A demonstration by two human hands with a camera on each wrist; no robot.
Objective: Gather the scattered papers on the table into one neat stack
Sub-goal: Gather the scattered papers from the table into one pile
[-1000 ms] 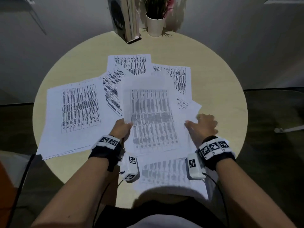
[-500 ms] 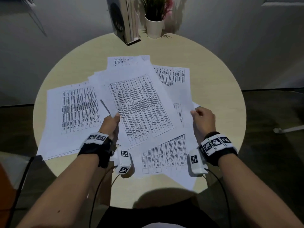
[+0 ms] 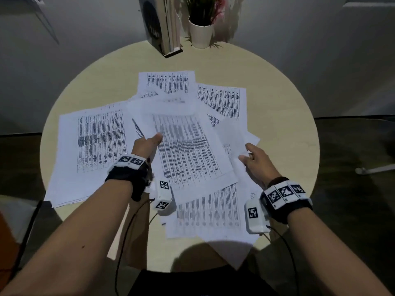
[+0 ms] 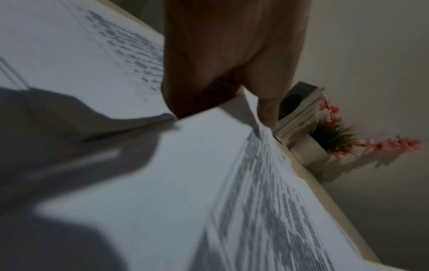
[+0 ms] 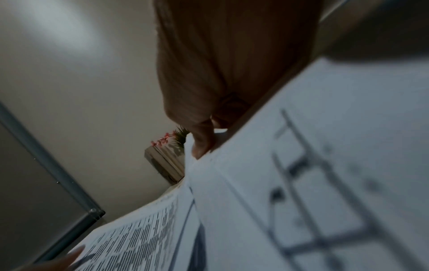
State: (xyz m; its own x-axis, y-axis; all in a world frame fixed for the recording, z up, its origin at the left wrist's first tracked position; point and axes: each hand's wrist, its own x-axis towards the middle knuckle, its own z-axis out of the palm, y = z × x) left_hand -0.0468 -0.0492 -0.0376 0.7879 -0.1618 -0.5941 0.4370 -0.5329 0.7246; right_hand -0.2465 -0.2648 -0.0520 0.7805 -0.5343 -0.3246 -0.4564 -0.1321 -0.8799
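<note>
Left hand (image 3: 147,146): pinches the left edge of the top sheet (image 3: 188,150), thumb on the printed face, fingers hidden underneath.
Right hand (image 3: 257,161): its grip is clamped on the right edge of loose sheets; the right wrist view shows a fingertip bearing on the paper edge.
Papers: fanned and overlapping across the middle of the round table (image 3: 288,129); a thicker pile (image 3: 94,154) lies by the left edge, two sheets reach toward the far side, and some hang over the near edge.
Step in hand, as I judge it: drawing the middle sheets together. Sweep both hands inward, keep the sheets flat, then tap the edges square.
Materials: thin white paper printed with dense tables, limp and easily creased; smooth pale wood tabletop.
Far edge: a white potted plant (image 3: 201,33) beside upright books (image 3: 164,26).
</note>
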